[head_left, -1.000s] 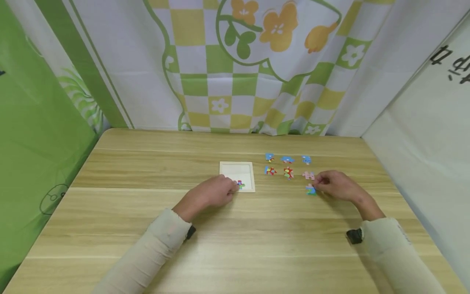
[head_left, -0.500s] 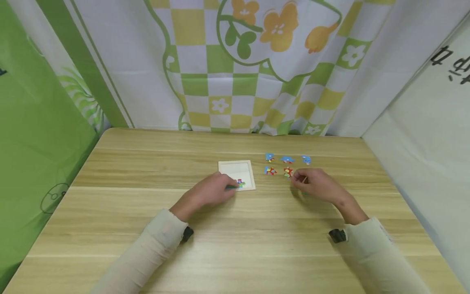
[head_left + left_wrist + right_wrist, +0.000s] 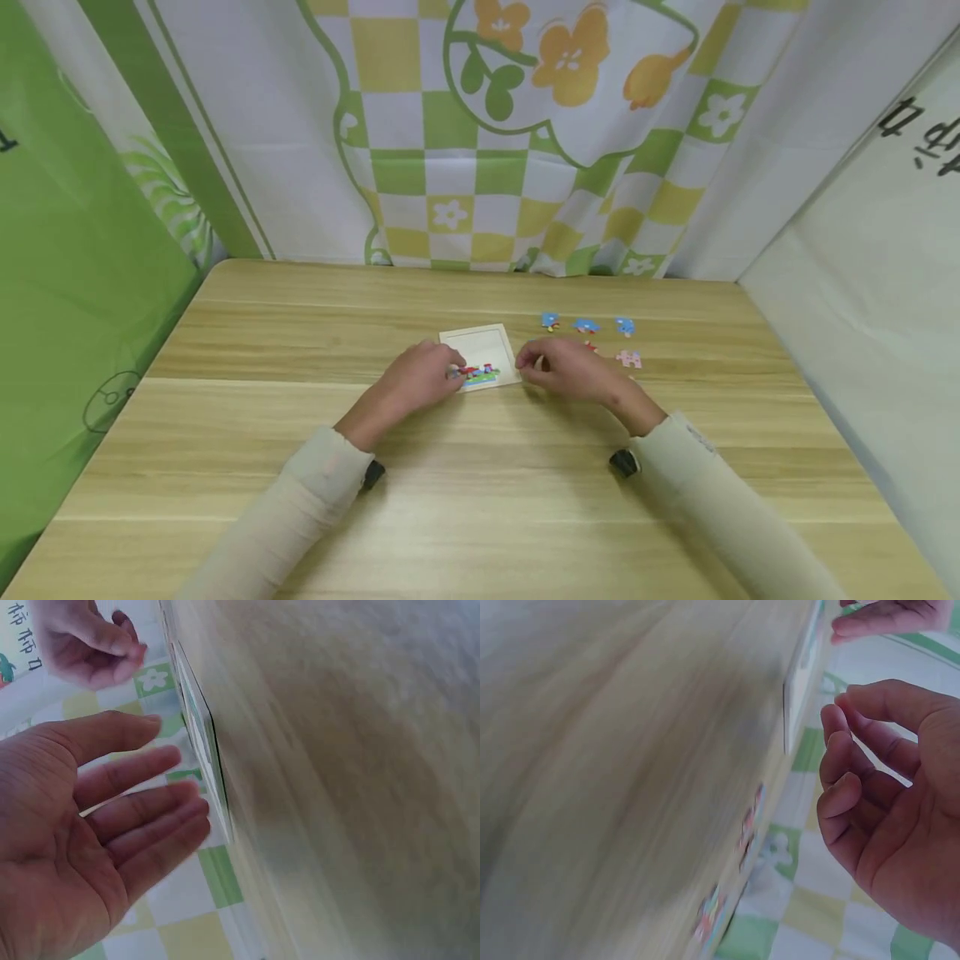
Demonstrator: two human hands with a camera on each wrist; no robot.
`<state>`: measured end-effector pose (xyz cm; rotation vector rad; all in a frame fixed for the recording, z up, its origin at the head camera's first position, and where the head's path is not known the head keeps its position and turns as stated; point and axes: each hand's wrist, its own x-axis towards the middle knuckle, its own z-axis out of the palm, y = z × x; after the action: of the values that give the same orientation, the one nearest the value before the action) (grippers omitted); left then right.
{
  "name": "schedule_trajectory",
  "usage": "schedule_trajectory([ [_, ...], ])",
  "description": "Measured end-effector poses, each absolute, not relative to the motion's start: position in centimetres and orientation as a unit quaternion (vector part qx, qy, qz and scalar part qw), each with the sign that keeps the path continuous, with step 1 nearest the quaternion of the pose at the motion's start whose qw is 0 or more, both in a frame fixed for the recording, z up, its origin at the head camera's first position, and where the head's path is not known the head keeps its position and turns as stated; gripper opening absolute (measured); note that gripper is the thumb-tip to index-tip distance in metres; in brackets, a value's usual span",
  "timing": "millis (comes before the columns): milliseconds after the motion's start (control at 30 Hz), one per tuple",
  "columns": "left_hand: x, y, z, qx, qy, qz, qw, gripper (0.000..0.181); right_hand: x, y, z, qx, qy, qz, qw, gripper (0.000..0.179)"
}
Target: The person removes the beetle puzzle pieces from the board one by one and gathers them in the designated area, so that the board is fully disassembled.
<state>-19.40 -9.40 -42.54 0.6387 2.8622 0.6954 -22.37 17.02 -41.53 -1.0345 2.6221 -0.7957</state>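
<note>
A small pale wooden puzzle frame (image 3: 471,329) lies slightly turned on the table. Colourful jigsaw pieces (image 3: 480,375) fill part of its near side. My left hand (image 3: 418,377) is at the frame's left side, its fingertips near those pieces; the left wrist view shows its fingers loosely extended, holding nothing visible. By the frame's right edge is my right hand (image 3: 577,371), its fingers loosely bent, thumb and index close together. In the right wrist view no piece shows between the fingertips of that hand (image 3: 889,780). Whether it touches the frame I cannot tell.
Blue pieces (image 3: 587,326) lie in a row right of the frame, with a pink piece (image 3: 630,359) below them. A red piece (image 3: 591,346) is partly hidden by my right hand. The wooden table (image 3: 480,500) ends at a checked curtain (image 3: 450,183).
My right hand has moved left from the pink piece to the frame's right edge. The left hand has shifted slightly left, uncovering more jigsaw pieces. The frame has turned a little counterclockwise.
</note>
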Motion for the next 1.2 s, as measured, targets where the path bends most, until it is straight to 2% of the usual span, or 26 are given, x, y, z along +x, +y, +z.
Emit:
schedule_trajectory([
  [133, -19.5, -9.8, -42.6, 0.207, 0.953, 0.209, 0.066, 0.024, -23.2, 15.4, -42.1, -0.359, 0.891, -0.256, 0.109, 0.014],
  [267, -19.8, -9.9, -42.8, 0.215, 0.955, 0.197, 0.062, 0.008, -23.8, 14.3, -42.6, -0.365, 0.892, -0.242, 0.115, 0.018],
  [433, -20.1, -9.9, -42.8, 0.217, 0.954, 0.192, 0.076, 0.012, -24.0, 13.6, -42.9, -0.356, 0.894, -0.24, 0.129, 0.029],
  [500, -20.1, -9.9, -42.8, 0.217, 0.953, 0.194, 0.085, 0.005, -24.0, 13.5, -43.1, -0.358, 0.893, -0.241, 0.131, 0.031],
  [667, -20.0, -9.8, -42.7, 0.234, 0.949, 0.188, 0.095, 0.037, -23.9, 13.4, -43.4, -0.367, 0.889, -0.242, 0.13, 0.026],
  [867, -20.0, -9.8, -42.7, 0.255, 0.948, 0.168, 0.091, 0.028, -23.8, 13.3, -43.4, -0.361, 0.886, -0.256, 0.136, 0.022],
  [1200, -20.1, -9.5, -42.6, 0.248, 0.949, 0.171, 0.095, 0.027, -23.6, 13.0, -43.5, -0.346, 0.895, -0.252, 0.125, 0.021],
])
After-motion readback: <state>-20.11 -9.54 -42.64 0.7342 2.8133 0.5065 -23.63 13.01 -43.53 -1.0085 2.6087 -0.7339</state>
